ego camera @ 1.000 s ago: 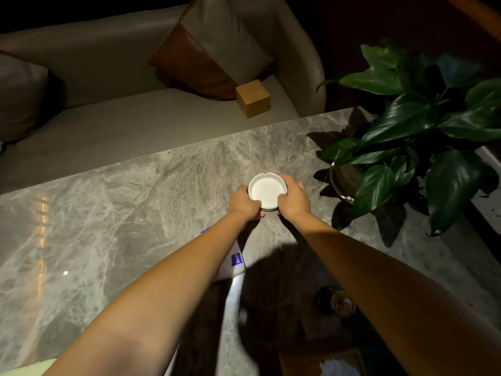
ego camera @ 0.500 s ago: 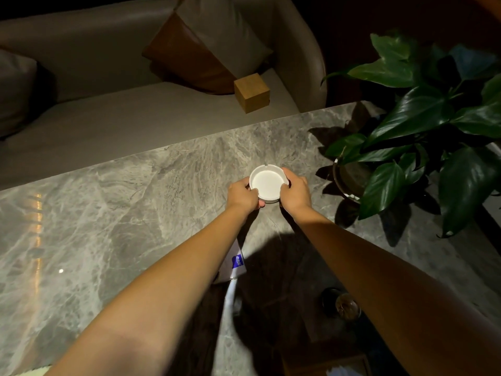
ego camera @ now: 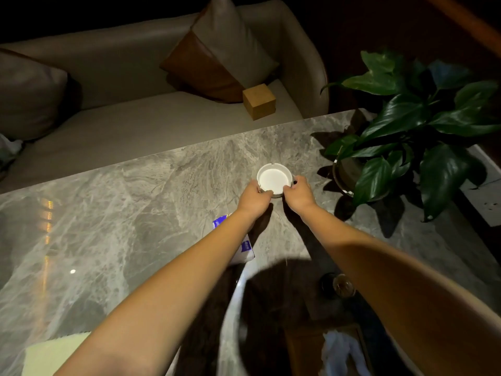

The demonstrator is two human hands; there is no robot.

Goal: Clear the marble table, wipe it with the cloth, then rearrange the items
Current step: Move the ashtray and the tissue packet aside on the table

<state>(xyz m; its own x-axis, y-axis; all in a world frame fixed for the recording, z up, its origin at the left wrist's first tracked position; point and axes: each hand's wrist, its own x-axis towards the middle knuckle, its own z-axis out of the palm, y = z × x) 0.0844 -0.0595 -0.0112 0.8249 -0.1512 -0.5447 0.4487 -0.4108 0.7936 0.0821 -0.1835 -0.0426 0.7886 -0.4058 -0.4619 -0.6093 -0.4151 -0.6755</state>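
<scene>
White ashtray (ego camera: 274, 180) in grip between left hand (ego camera: 253, 200) and right hand (ego camera: 298, 195), on table (ego camera: 162, 202)

White round ashtray (ego camera: 274, 181), upright, empty, was toward far edge of grey marble table (ego camera: 130, 213), w/ left hand (ego camera: 254, 198) & right hand (ego camera: 298, 195) gripping its rim. Potted plant (ego camera: 349, 172) stood at far-right corner. Pale yellow cloth (ego camera: 54, 354) lay flat at near edge, left.

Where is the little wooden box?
In the head view the wooden box sits at the sofa seat's right end, past the marble table's far edge, beside the brown and grey cushion.
</scene>
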